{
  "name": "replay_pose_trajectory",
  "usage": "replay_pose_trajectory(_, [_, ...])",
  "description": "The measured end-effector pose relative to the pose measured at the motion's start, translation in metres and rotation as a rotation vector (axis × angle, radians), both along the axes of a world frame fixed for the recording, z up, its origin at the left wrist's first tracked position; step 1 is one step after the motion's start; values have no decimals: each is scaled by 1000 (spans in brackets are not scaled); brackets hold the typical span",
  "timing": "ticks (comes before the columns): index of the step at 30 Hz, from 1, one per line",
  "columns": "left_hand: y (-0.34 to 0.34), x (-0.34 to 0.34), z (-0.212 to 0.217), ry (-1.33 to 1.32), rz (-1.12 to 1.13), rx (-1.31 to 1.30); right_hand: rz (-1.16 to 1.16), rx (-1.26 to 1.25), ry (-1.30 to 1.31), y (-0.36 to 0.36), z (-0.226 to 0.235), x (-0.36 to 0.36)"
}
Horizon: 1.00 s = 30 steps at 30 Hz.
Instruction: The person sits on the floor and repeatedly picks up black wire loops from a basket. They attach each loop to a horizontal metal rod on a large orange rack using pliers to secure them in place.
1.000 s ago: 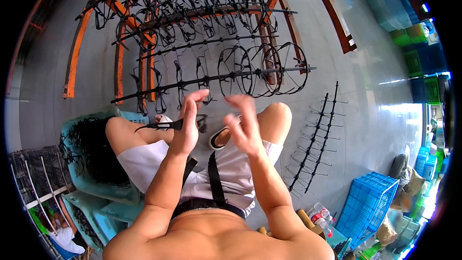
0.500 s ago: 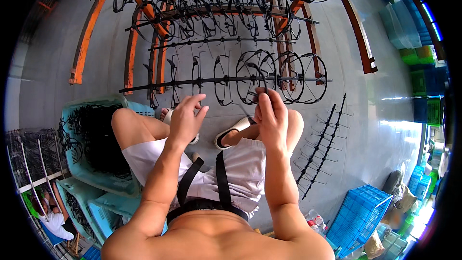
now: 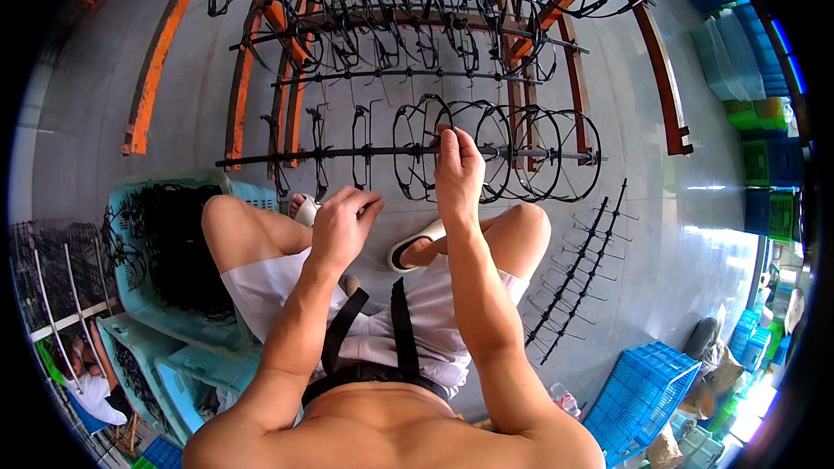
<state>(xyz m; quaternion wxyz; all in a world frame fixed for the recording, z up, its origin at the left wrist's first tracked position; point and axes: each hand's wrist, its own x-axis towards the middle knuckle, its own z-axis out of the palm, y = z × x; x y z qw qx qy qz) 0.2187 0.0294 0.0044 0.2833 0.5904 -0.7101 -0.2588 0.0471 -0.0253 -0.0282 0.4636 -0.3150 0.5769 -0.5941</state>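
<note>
A grey floor (image 3: 193,126) spreads beneath an orange-painted metal rack (image 3: 155,69) hung with rows of thin black frames. Before it sits a bare-torsoed worker (image 3: 391,439) in white shorts (image 3: 434,343), knees apart, black straps (image 3: 401,321) running down over the lap.

At the worker's left stands a pale teal plastic crate (image 3: 230,334), heaped with a tangle of thin black pieces (image 3: 178,252); a blue lattice-sided plastic crate (image 3: 638,399) sits at lower right. At the lower left edge, another person in a white top (image 3: 97,399) is partly visible.

A long black rod (image 3: 295,156) runs crosswise beyond the knees, bearing narrow upright frames toward its left end and large round hoops toward its right. Two slim black rods (image 3: 566,271) with wire prongs lie side by side on the floor at right.

The right hand (image 3: 459,169) reaches to the long rod, its fingertips pinching a thin black curved piece (image 3: 448,109) among the loops there; whether the piece is hooked on cannot be told. The left hand (image 3: 343,221) hangs short of the rod, fingers bent and thumb near them in a narrow curl; whether it grips anything cannot be told.
</note>
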Motion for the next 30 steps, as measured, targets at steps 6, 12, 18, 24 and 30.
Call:
replay_pose_trajectory(6, [-1,1,-4,16,-12,-106,92,14,-124,18,12,-7])
replay_pose_trajectory(12, [-9,-3,-12,90,15,-250,137,-130,-228,53,-21,-12])
replay_pose_trajectory(18, [-13,-6,-7,183,59,-191,196,-195,-318,68,-35,-9])
replay_pose_trajectory(24, [-12,-5,-12,116,-24,-189,31,-122,-335,71,-33,1])
replay_pose_trajectory(30, [-6,5,-14,102,1,-248,101,-209,-58,70,-23,10])
